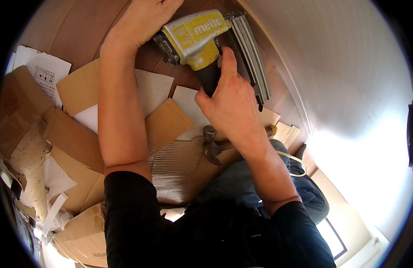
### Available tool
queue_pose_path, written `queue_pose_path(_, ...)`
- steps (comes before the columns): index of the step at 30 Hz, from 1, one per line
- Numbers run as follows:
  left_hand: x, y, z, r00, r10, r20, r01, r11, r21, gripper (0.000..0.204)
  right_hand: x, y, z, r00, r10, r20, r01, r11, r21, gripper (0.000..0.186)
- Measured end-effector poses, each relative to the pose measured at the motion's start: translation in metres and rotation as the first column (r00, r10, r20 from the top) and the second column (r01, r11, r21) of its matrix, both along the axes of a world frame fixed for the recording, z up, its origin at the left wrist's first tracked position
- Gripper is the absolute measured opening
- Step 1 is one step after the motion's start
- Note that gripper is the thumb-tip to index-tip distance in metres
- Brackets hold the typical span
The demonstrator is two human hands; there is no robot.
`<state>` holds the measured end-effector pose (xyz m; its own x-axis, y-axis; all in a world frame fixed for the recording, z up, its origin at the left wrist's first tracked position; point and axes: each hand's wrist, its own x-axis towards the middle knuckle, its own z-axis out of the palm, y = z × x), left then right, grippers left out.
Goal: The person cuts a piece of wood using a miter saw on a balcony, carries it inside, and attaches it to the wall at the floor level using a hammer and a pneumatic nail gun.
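My right hand (235, 105) is wrapped around the black handle of a yellow and silver nail gun (197, 33). The index finger reaches up along the trigger. A long grey magazine (252, 53) runs down the gun's right side. Beyond the gun's left end, my left hand (146, 20) lies at the top edge of the view, with most of its fingers cut off by the edge. Whether it holds anything cannot be seen. Below my right wrist a claw hammer (211, 143) lies on the cardboard, its handle partly covered by my forearm.
Flattened cardboard pieces (170, 125) spread over brown wooden boards (81, 27). A cardboard box (81, 232) stands at lower left, near a crumpled pale wrapping (32, 165). A pale glossy panel (349, 89) rises along the right. A thin yellowish hose (300, 174) curves beside my leg.
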<state>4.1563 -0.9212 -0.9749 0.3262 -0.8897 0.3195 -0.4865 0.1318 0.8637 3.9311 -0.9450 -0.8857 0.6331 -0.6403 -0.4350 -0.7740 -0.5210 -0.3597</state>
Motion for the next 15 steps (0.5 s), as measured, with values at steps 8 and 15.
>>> queue_pose_path(8, -0.008, -0.014, -0.011, 1.000, 0.000, -0.017, 0.000, 1.000, -0.007, 0.051, -0.010, -0.001, -0.012, 0.998, -0.026, 0.049, 0.028, 0.999, -0.036, 0.079)
queue_pose_path(15, -0.008, -0.007, -0.002, 0.999, 0.027, -0.020, -0.027, 1.000, 0.011, 0.052, -0.011, 0.003, -0.008, 0.996, -0.080, 0.030, 0.081, 0.996, -0.041, 0.090)
